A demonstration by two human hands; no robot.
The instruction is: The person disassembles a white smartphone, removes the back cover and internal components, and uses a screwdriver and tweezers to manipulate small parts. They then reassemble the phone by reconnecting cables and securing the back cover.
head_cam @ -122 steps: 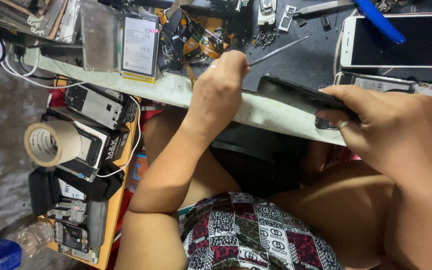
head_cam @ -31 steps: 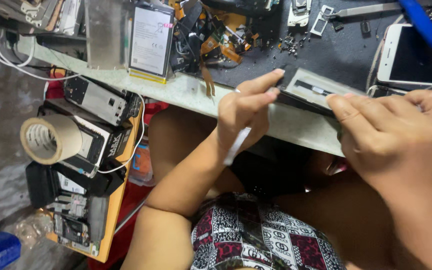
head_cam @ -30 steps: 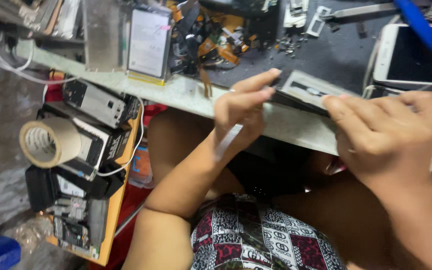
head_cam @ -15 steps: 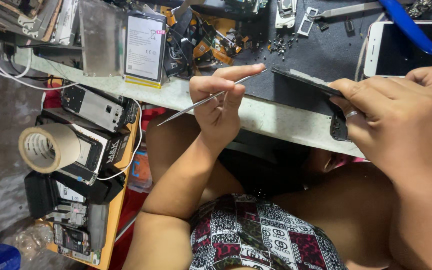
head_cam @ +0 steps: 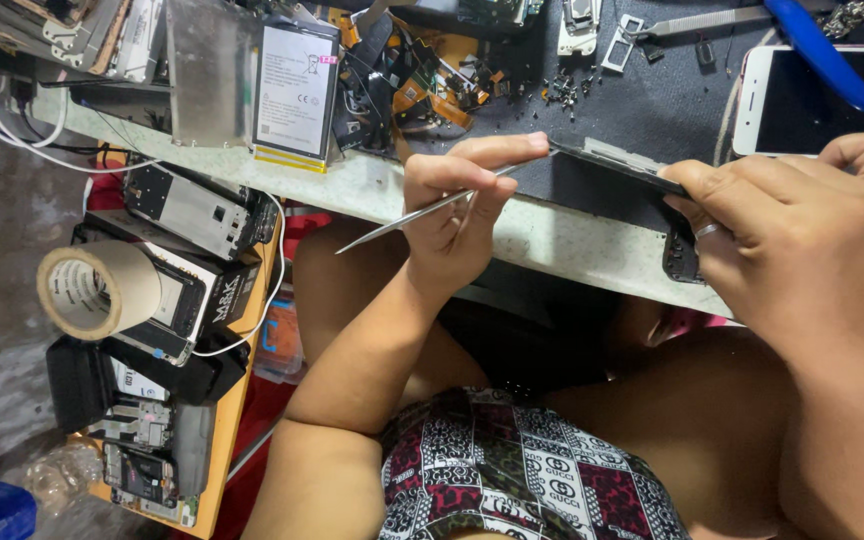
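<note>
My left hand (head_cam: 449,215) pinches a thin metal pry tool (head_cam: 392,222) between thumb and fingers. The tool's tip rests at the near end of a dark flat phone panel (head_cam: 612,165); its other end points left past the table edge. My right hand (head_cam: 802,235) grips the panel's right end and holds it tilted above the dark work mat (head_cam: 652,95). A ring shows on one finger of that hand. What lies under the panel is hidden.
A white phone (head_cam: 812,100) and a blue-handled tool (head_cam: 817,50) lie on the mat at the right. A phone battery (head_cam: 295,95), flex cables and small screws are scattered behind. A tape roll (head_cam: 97,290) and phone parts sit on a low wooden shelf (head_cam: 214,480) at the left.
My left hand turned the pry tool from pointing down to lying level and brought its tip to the panel's edge. My right hand kept hold of the panel.
</note>
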